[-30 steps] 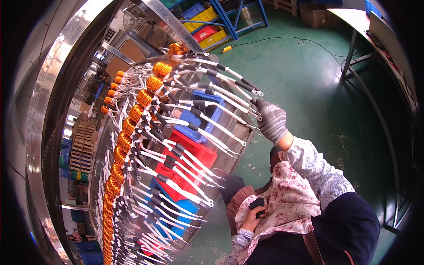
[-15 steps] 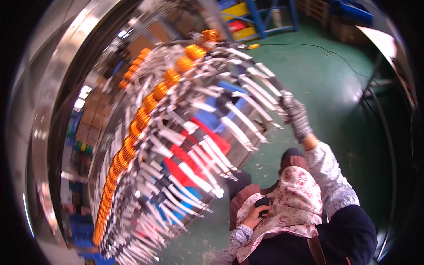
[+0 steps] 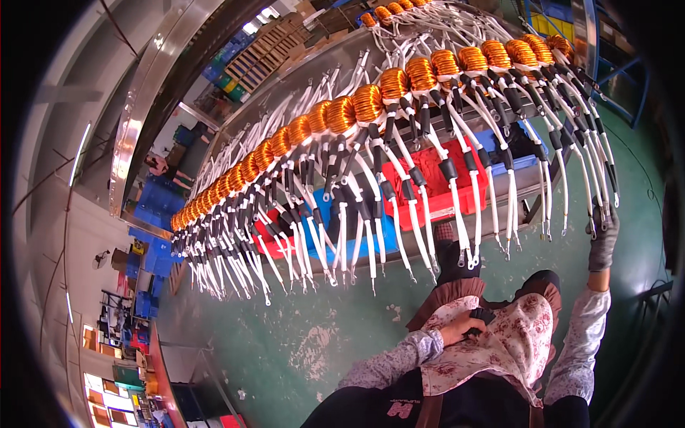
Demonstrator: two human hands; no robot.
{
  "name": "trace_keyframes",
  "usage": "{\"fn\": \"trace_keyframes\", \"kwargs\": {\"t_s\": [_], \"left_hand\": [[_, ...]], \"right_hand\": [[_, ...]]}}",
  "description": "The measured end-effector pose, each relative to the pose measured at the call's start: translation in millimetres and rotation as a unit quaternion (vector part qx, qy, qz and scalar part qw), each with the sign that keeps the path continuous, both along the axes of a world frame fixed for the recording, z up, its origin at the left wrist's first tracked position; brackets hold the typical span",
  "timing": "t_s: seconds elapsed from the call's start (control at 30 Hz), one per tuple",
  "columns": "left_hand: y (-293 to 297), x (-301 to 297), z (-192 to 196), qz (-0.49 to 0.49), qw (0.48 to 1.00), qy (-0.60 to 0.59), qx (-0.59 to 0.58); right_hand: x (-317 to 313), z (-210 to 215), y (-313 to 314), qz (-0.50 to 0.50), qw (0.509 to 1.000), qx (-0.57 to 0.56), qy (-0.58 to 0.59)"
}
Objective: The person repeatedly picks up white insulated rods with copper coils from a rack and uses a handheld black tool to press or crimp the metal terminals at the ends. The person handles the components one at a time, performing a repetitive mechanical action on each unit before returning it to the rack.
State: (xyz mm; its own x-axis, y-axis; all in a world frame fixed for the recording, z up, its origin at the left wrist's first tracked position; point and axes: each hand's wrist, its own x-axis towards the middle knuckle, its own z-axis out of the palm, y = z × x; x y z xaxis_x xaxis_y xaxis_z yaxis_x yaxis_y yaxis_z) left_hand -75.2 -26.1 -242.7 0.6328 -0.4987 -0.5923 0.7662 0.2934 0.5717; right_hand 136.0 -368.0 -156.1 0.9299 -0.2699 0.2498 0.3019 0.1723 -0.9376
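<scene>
1. The lead [image 3: 598, 187], a white sleeved wire with a black band, hung at the far right end of the row, and the gloved right hand [image 3: 603, 239] was up there with fingers closed round its lower tip.
2. The left hand [image 3: 462, 327] sat low in the lap, bare, curled round a small dark tool [image 3: 484, 315]; what kind of tool, I could not tell.
3. Handling it well, I'd judge, meant gripping near the metal end, pulling along the wire's own line, and not dragging the neighbouring leads [image 3: 549, 192] that dangled just beside it.
4. Each lead ran up to an orange-wound coil [image 3: 367, 102]; the coils sat side by side in a long curved row on a big grey metal ring [image 3: 164, 71].
5. Behind the hanging wires stood a red bin [image 3: 435, 175] and a blue bin [image 3: 357, 242], partly hidden by them.
6. A floral apron [image 3: 514, 342] covered the lap; the green floor [image 3: 285, 335] spread beneath.
7. In the way: the wires hung closely packed, easy to snag with a glove or sleeve, and the reach to the row's end looked long from that seat.
</scene>
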Motion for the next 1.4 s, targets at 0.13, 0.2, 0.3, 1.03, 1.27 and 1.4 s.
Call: {"fn": "trace_keyframes", "kwargs": {"t_s": [0.13, 0.2, 0.3, 1.03, 1.27, 1.4], "left_hand": [[-0.5, 3.1, 3.3, -0.012, 1.000, 0.000, -0.017], [2.0, 0.1, 2.6, 0.001, 0.999, 0.012, -0.033], [5.0, -0.7, 7.6, -0.004, 0.998, -0.004, -0.060], [4.5, 4.8, 7.0, -0.025, 1.000, 0.009, 0.014], [10.1, 3.0, 7.5, 0.002, 1.000, 0.018, -0.024], [7.7, 6.4, 7.9, -0.020, 0.999, 0.025, 0.002]], "right_hand": [[5.8, 7.3, 6.5, 0.086, 0.991, 0.103, -0.004], [-14.5, 17.9, 19.8, 0.044, 0.948, 0.295, 0.109], [-19.3, -1.8, -7.3, 0.336, 0.900, 0.278, 0.010], [-22.1, 84.3, 50.4, 0.185, 0.852, 0.480, 0.103], [-24.6, 93.3, 50.6, 0.132, 0.850, 0.500, 0.103], [-20.3, 84.1, 40.4, 0.190, 0.843, 0.492, 0.109]]}}
